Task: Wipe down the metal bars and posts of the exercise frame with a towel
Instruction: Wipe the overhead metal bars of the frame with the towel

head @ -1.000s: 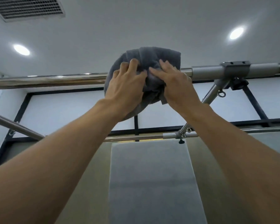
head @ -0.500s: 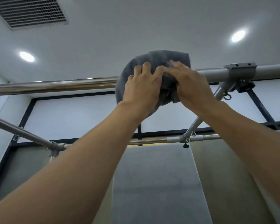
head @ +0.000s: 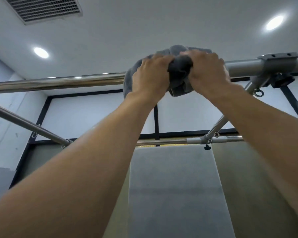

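Towel (head: 179,73), dark grey and bunched, sits in the upper middle of the frame, draped over the top bar (head: 58,83) and wrapped round it. The fingers (head: 159,60) of the left hand (head: 150,74) are curled over the top of the cloth and clench it against the bar. Those of the right hand (head: 206,69) grasp it the same way just to the right. The backs of both hands face the camera. The two hands lie side by side, almost touching, with a dark fold of cloth squeezed between them and a loose end hanging just below. Bunched like this, the towel shows no clear long axis; its bulk spreads along the bar.

The top bar runs left to right across the whole frame, rising slightly toward the right. It is polished and shiny left of the towel. Right of the towel it is matte grey and passes into a clamp (head: 277,62) at the upper right. From under the clamp a thin rod (head: 217,124) slants down and left to a lower cross bar (head: 162,141) at mid-frame, where a small black knob (head: 207,148) hangs. A metal ring (head: 259,93) hangs beside the rod's upper end. A side bar (head: 29,124) slants from the left edge down toward the centre.

Both forearms reach up from the bottom corners. Overhead, a ceiling vent (head: 43,7) fills the upper left corner.
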Tool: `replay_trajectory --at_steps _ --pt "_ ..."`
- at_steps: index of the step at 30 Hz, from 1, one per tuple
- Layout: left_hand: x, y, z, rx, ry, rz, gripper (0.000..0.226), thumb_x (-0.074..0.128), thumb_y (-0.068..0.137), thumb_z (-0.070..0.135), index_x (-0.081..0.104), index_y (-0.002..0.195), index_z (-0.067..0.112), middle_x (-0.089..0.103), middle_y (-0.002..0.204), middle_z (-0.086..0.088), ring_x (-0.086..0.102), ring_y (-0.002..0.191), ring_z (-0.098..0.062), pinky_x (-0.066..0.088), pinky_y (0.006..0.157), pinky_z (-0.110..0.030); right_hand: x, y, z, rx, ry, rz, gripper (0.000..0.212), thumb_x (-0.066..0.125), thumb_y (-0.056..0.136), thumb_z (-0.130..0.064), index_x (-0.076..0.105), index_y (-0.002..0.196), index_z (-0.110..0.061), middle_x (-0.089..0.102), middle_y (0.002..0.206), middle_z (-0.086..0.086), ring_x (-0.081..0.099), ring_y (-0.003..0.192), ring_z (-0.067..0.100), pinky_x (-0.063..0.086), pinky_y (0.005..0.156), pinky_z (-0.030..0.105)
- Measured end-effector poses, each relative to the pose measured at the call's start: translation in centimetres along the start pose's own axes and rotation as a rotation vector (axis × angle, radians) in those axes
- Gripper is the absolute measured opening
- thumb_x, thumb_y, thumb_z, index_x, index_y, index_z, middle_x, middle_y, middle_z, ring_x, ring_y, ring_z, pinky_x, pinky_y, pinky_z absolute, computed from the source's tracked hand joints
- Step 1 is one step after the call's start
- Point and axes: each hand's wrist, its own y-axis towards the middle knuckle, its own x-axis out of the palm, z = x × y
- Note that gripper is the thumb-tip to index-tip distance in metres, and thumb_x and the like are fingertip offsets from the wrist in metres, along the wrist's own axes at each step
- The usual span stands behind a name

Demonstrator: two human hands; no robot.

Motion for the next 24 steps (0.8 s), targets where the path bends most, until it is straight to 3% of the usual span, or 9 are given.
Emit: replay_trajectory --at_steps 3,5,7,9,13,15,20,24 --pt "-0.8 0.7 -2.0 -0.129 0.036 -0.027 0.039 0.042 0.092 0.012 0.057 0.126 0.026 0.062 0.123 -0.006 0.057 0.111 -0.033 0.042 0.082 -0.040 0.6 1.7 -3.0 -0.019 0.075 -0.037 0.036 0.052 0.090 -0.016 0.058 0.123 -0.030 0.064 0.118 0.004 0.057 0.111 0.030 0.042 0.083 0.035" --pt "-1.3 -1.3 -3.5 -0.089 0.068 0.033 0.039 0.046 0.092 0.011 0.058 0.127 0.022 0.060 0.128 -0.006 0.056 0.114 -0.033 0.046 0.086 -0.042 1.7 0.7 -3.8 -0.141 0.052 -0.044 0.049 0.060 0.090 -0.016 0.051 0.135 -0.031 0.056 0.134 0.004 0.051 0.124 0.028 0.042 0.097 0.038" --pt "-1.3 -3.6 -4.2 -0.005 0.039 0.100 0.041 0.052 0.091 0.013 0.059 0.131 0.022 0.056 0.137 -0.005 0.052 0.119 -0.034 0.047 0.094 -0.052 2.3 -1.5 -3.3 -0.201 0.020 -0.081 0.063 0.062 0.092 -0.017 0.036 0.148 -0.029 0.033 0.155 0.007 0.030 0.143 0.031 0.026 0.115 0.045" --pt "-0.8 -4.2 -4.0 0.015 0.022 0.086 0.045 0.054 0.091 0.016 0.057 0.135 0.025 0.051 0.143 -0.004 0.049 0.123 -0.034 0.046 0.098 -0.053 2.2 -2.6 -1.9 -0.221 -0.002 -0.093 0.064 0.058 0.095 -0.019 0.029 0.151 -0.029 0.018 0.161 0.005 0.017 0.147 0.034 0.017 0.118 0.049" --pt "-1.1 -1.9 -2.8 -0.040 -0.028 0.050 0.045 0.050 0.092 0.014 0.059 0.132 0.033 0.054 0.140 0.002 0.049 0.124 -0.027 0.046 0.096 -0.043 1.6 -0.3 -1.9 -0.122 0.050 0.000 0.055 0.053 0.094 -0.013 0.039 0.146 -0.027 0.044 0.147 0.008 0.042 0.131 0.034 0.036 0.106 0.047" --pt "-2.1 -0.8 -4.0 -0.085 0.005 0.013 0.046 0.047 0.089 0.010 0.063 0.126 0.034 0.060 0.131 0.001 0.055 0.118 -0.028 0.045 0.090 -0.040 2.2 0.9 -3.5 -0.107 0.076 0.000 0.054 0.050 0.094 -0.016 0.040 0.146 -0.029 0.050 0.141 0.005 0.047 0.126 0.033 0.039 0.103 0.045" --pt "-3.3 -3.7 -8.1 -0.057 -0.012 0.054 0.045 0.044 0.081 0.011 0.067 0.118 0.023 0.063 0.123 -0.003 0.054 0.113 -0.031 0.047 0.095 -0.048 3.0 -1.4 -6.8 -0.233 0.069 -0.067 0.062 0.069 0.087 -0.024 0.044 0.143 -0.028 0.039 0.151 0.009 0.038 0.135 0.035 0.030 0.114 0.049" --pt "-2.9 -4.3 -5.4 0.012 0.094 -0.001 0.042 0.051 0.094 0.017 0.050 0.135 0.020 0.054 0.129 -0.009 0.045 0.120 -0.028 0.041 0.098 -0.042 2.8 -2.4 -5.0 -0.264 0.082 0.015 0.047 0.060 0.094 -0.021 0.049 0.140 -0.026 0.041 0.149 0.007 0.042 0.132 0.035 0.037 0.109 0.052"
